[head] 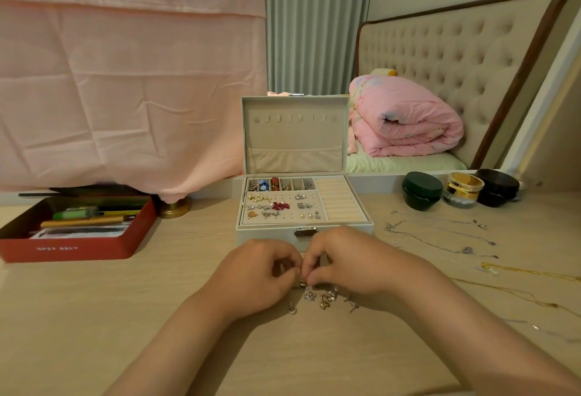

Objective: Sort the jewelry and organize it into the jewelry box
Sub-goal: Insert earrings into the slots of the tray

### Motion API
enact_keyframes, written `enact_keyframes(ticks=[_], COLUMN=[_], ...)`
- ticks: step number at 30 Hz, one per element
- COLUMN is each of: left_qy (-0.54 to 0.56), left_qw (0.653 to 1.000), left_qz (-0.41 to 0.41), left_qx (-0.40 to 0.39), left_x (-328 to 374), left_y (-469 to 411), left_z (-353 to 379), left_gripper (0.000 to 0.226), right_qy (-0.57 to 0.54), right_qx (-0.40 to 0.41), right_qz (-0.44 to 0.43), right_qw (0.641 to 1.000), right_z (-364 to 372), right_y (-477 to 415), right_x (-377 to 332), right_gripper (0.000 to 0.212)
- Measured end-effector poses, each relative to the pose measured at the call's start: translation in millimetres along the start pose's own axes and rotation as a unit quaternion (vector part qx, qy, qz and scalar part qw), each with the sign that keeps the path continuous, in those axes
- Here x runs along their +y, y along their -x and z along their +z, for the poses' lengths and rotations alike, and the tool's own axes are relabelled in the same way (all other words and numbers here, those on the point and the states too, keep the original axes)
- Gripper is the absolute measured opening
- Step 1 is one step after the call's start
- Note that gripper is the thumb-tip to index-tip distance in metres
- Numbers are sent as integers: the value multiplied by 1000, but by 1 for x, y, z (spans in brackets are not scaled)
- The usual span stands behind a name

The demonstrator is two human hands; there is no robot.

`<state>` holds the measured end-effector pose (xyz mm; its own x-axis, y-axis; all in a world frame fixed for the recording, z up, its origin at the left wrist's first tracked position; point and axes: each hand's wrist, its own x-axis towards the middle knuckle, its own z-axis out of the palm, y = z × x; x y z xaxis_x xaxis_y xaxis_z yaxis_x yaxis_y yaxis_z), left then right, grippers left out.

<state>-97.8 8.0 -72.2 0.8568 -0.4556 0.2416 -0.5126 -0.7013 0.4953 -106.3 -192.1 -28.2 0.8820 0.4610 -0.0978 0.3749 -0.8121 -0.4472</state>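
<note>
The pale jewelry box [345,225] stands open on the desk, lid upright. Its earring panel [283,207] holds several studs, and small compartments behind it hold beads and earrings. Just in front of the box, my left hand [251,276] and my right hand [349,263] meet with curled fingertips, both pinching a small earring [302,282]. Below the fingers lies a loose pile of earrings [323,296] on the desk. Silver necklaces [440,232] and a gold chain [528,273] lie to the right.
A red tin [72,247] with pens sits at the left. A brass lamp base [174,208] stands behind it. A dark green jar [423,191], a gold-lidded jar [463,189] and a black jar [496,186] stand at the back right. A mirror leans behind them.
</note>
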Motion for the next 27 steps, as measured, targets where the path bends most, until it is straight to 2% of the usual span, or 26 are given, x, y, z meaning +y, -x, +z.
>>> enact_keyframes(ticks=[2,5,10,12,15,23,27], left_qy=[90,228,376,407,429,417,390], left_qw=[996,971,918,902,891,895,909], left_qz=[-16,-43,-77,-94,-112,-117,-99], left_qx=[16,53,101,108,100,109,111], left_x=[-1,3,11,12,11,9,10], left_y=[-1,-3,-6,-7,-8,-9,-9], left_z=[1,1,2,3,4,2,-1], left_gripper=[12,16,13,11,9,6,5], right_qy=[-141,-337,-440,-455,-443,-375,-353], right_qx=[41,93,126,143,156,168,182], right_qz=[4,30,69,81,78,49,39], right_qw=[989,936,887,875,879,910,917], right_z=[-4,-4,-2,-1,1,-2,-2], right_y=[1,1,-4,-6,-6,-3,-4], right_x=[1,1,-5,-7,-7,-10,-10], right_gripper=[9,11,9,11,8,7,8])
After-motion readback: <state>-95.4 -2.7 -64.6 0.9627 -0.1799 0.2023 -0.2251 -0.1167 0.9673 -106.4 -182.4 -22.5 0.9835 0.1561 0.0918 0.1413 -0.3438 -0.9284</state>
